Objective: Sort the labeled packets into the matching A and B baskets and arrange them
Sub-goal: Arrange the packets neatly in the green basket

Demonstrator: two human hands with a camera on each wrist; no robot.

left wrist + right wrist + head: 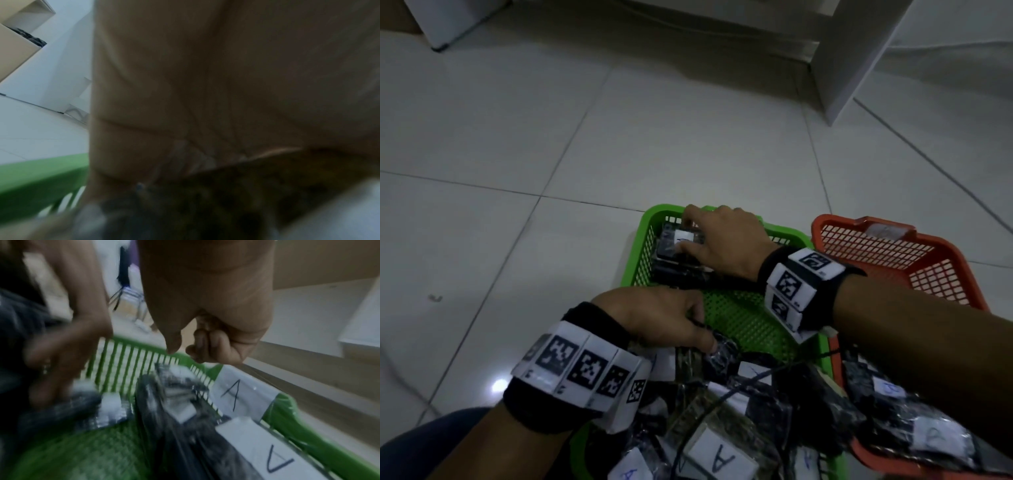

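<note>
While both forearms reach forward over the green basket (640, 236) on the tiled floor (551, 137), each hand works a different spot. Right hand (726, 240) sits palm-down at the basket's far end, wrist crossing the right rim, forearm coming in from the lower right over the orange basket (941, 274). Its fingers (693, 210) are curled over the far edge of the top packet (681, 238) of a small stack against the far wall, thumb at the near edge: a pinch grip on that packet. White label faces up; letter not legible in the head view. Right wrist view shows the fingers bent down by the slatted green wall, with an "A" label (234, 394) on the rim.

Left hand (661, 315) is nearer the body, palm-down, knuckles up, fingers curled onto a dark packet (722, 349) at the top of the loose pile (722, 428) in the basket's near end. It looks like a grip on that packet, though the left wrist view is too blurred to confirm. Pile packets show "A" labels. More packets lie in the orange basket's near end, one marked "B". Both wrists carry black bands with marker tags (585, 368).
</note>
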